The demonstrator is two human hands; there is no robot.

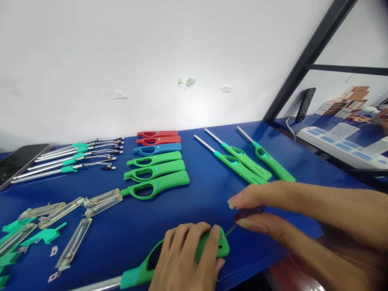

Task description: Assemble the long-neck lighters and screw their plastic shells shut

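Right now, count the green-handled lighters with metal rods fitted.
4: one lighter under the left hand; farther back on the blue table, a second and third side by side, the fourth to their right.

L hand [188, 254]: low ctr, palm down, back of hand up, curled in a firm grasp
L fingers [179, 238]: bent at knuckles, side by side, tips pointing fwd & down
L index [211, 246]: straighter than neighbors, laid fwd, nail showing
L thumb [220, 265]: mostly hid, bit of it shows R of index
L wrist: cut off at btm edge
R hand [348, 216]: in from R edge, reaching L, pinch grip
R upper digit [273, 194]: long, nearly horiz., nail visible at tip
R lower digit [273, 227]: slants up-L, tip just below upper one
Other R fingers: can't tell, dim
Gap: R tips near L hand, not touching
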